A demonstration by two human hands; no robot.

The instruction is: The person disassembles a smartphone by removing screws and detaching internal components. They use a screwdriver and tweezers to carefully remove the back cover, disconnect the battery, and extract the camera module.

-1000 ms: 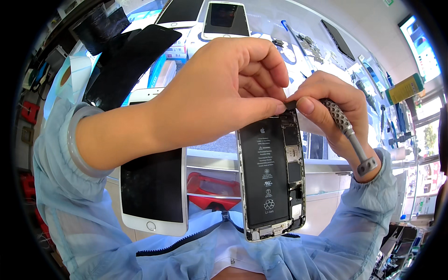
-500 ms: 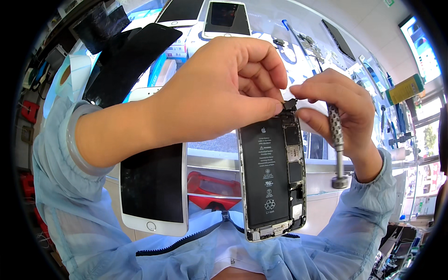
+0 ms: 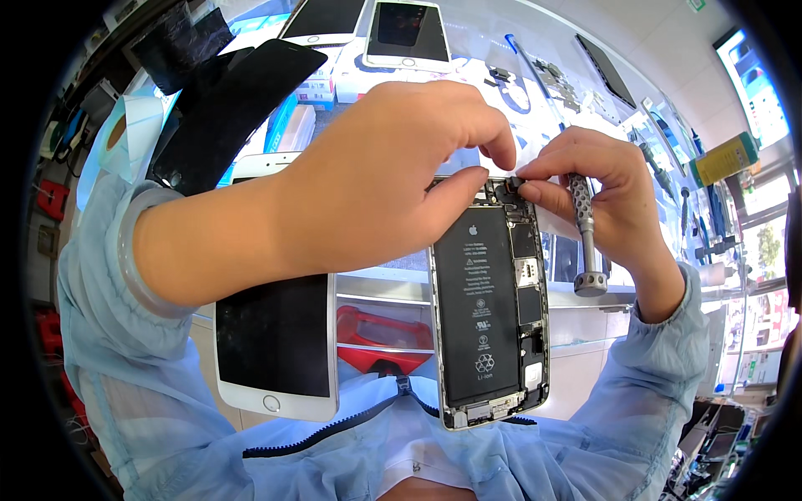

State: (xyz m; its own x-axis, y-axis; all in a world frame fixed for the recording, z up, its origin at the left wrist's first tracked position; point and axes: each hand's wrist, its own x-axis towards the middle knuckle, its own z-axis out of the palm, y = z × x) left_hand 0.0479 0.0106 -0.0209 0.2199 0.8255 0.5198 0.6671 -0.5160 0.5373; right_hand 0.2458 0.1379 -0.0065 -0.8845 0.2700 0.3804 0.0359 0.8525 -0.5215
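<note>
An opened smartphone [image 3: 526, 317], its long black battery [image 3: 480, 309] and circuit parts bare, lies right of centre. My right hand [image 3: 597, 171] is closed at its upper right corner. Thumb and index finger pinch a small black part [image 3: 513, 187] there, and a silver screwdriver [image 3: 583, 221] with a knurled handle is tucked in the same hand, its round end cap pointing down. Over the phone's top edge my left hand [image 3: 418, 159] is open, thumb and index finger apart with nothing visible between them. A white-framed phone screen [image 3: 276, 342] lies left, partly under my left forearm.
Dark screen panels [image 3: 238, 113] lean at the left beside a roll of labels [image 3: 121, 138]. Two white-framed phones [image 3: 408, 37] lie at the back. Loose small parts [image 3: 564, 83], a blue pen-like tool [image 3: 530, 71] and a yellow-green bottle [image 3: 725, 159] are on the right.
My left hand has let go of the small black part and drawn left. My right hand has moved in and pinches it, lower into the phone's corner; the screwdriver has swung left and up.
</note>
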